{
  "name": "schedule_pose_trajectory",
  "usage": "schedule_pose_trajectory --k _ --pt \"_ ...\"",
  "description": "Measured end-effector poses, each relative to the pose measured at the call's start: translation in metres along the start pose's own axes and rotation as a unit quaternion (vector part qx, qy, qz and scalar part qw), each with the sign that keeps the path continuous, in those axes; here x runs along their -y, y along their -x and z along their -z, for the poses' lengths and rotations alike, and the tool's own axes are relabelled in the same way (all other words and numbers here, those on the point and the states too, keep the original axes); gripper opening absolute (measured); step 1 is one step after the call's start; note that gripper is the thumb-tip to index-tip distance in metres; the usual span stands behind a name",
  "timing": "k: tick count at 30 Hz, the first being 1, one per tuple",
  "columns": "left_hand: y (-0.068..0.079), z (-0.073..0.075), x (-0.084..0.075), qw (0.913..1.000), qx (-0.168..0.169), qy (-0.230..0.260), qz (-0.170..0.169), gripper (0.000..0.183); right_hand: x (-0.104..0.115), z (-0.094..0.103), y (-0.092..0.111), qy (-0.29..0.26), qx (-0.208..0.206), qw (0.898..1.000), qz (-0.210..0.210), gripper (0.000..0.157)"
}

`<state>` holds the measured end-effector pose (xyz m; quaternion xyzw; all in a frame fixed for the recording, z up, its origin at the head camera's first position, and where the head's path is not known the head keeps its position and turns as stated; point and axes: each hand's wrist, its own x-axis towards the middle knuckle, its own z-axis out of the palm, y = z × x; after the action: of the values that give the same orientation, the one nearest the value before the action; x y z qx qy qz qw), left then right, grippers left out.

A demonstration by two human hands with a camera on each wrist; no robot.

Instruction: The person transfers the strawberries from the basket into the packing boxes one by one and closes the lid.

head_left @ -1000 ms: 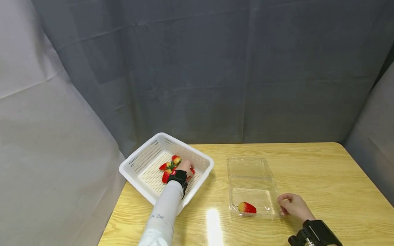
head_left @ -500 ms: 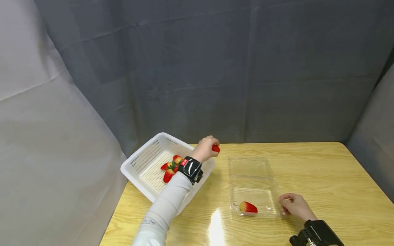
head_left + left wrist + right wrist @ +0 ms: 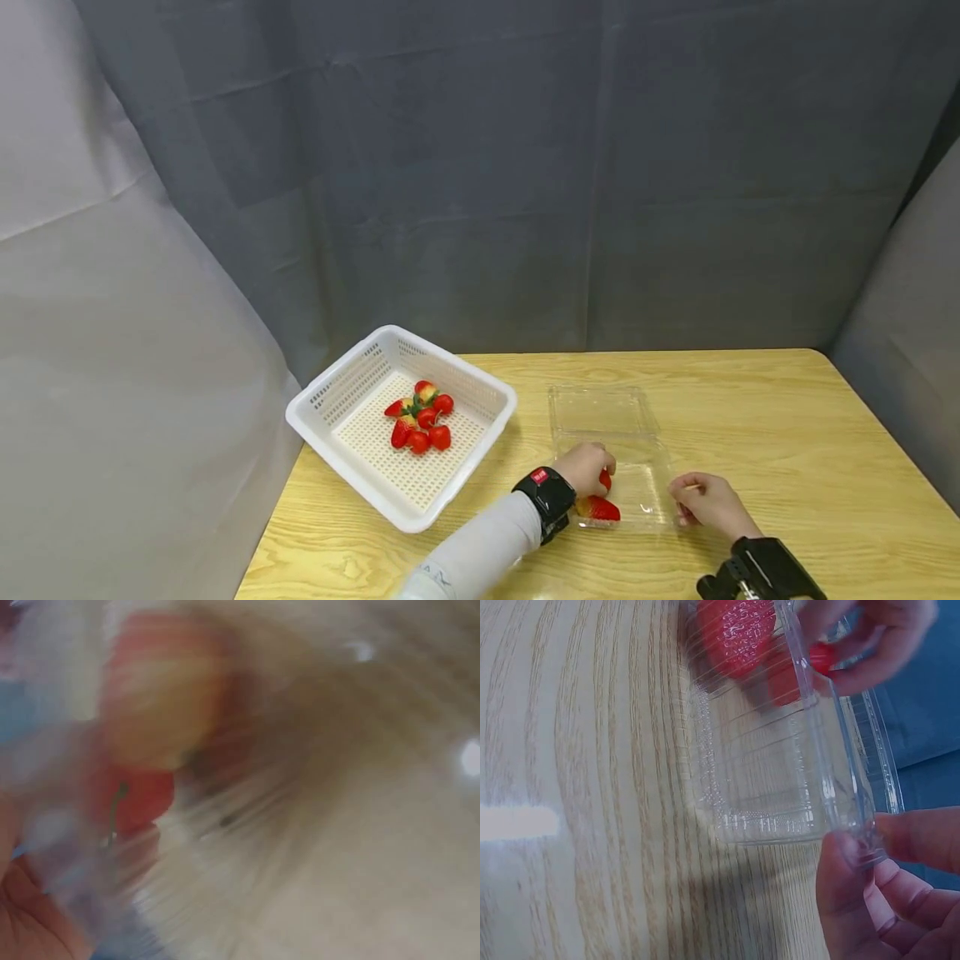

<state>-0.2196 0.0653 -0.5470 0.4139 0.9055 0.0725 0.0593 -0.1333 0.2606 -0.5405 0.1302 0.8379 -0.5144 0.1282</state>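
Note:
Over the near-left part of a clear plastic clamshell container (image 3: pixel 645 475), my left hand (image 3: pixel 583 468) holds a small round red cherry (image 3: pixel 821 656) between its fingers. A thin green stem shows on the cherry (image 3: pixel 139 799) in the blurred left wrist view. Just below the hand, a large strawberry (image 3: pixel 602 509) lies inside the container near its front edge. The right wrist view shows my right hand (image 3: pixel 900 881) pinching the container's corner between thumb and fingers. In the head view, that right hand (image 3: pixel 711 502) is at the container's right side.
A white perforated basket (image 3: pixel 315 425) stands at the left of the wooden table (image 3: pixel 780 417), with several strawberries (image 3: pixel 402 432) and cherries (image 3: pixel 439 437) inside. The container's lid (image 3: pixel 600 408) lies folded back away from me. A grey cloth (image 3: pixel 465 167) hangs behind the table.
My left hand has lifted the cherry out of the basket and carried it right and toward me, down over the container. The right hand has kept its place at the container's corner.

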Motion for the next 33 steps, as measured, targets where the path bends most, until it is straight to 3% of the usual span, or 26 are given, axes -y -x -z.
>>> schedule_pose_trajectory --k 3,6,8,10,14,16,18,21,25,28,30,33 --pt "0.001 -0.012 0.0 0.9998 0.004 -0.008 0.015 0.024 -0.001 0.0 0.0 -0.003 0.001 1.0 -0.007 0.026" --pt "0.005 -0.004 0.003 0.9995 -0.006 0.02 0.022 0.03 0.0 0.001 0.001 -0.007 0.004 1.0 -0.012 0.028" --pt "0.009 0.017 0.008 0.998 -0.017 0.054 0.028 0.035 0.0 0.001 0.001 -0.009 0.007 1.0 -0.015 0.029" --pt "0.015 0.047 0.018 0.9943 -0.043 0.088 0.04 0.04 0.001 0.002 0.001 -0.011 0.011 1.0 -0.012 0.029" --pt "0.029 0.108 0.056 0.9833 -0.109 0.119 0.083 0.038 0.001 0.002 0.0 -0.008 0.009 1.0 -0.01 0.026" --pt "0.038 0.125 0.083 0.9785 -0.134 0.114 0.107 0.037 0.001 0.002 0.0 -0.006 0.008 1.0 -0.007 0.025" --pt "0.048 0.13 0.112 0.9763 -0.151 0.094 0.124 0.034 0.002 0.002 0.0 -0.002 0.008 1.0 -0.006 0.026" --pt "0.065 0.119 0.148 0.9756 -0.13 0.068 0.163 0.031 0.002 0.002 0.0 0.0 0.008 1.0 -0.008 0.026" --pt "0.089 0.092 0.174 0.9646 -0.039 0.085 0.246 0.029 0.002 0.002 0.0 0.007 0.007 1.0 -0.005 0.028" --pt "0.099 0.067 0.189 0.9532 0.021 0.095 0.286 0.027 0.002 0.002 0.0 0.012 0.007 1.0 -0.001 0.028" --pt "0.102 0.043 0.205 0.9587 0.022 0.083 0.271 0.028 0.002 0.002 0.0 0.013 0.007 1.0 0.0 0.029" --pt "0.107 0.026 0.209 0.9601 0.029 0.071 0.269 0.023 0.002 0.002 0.001 0.01 0.008 1.0 0.001 0.03"
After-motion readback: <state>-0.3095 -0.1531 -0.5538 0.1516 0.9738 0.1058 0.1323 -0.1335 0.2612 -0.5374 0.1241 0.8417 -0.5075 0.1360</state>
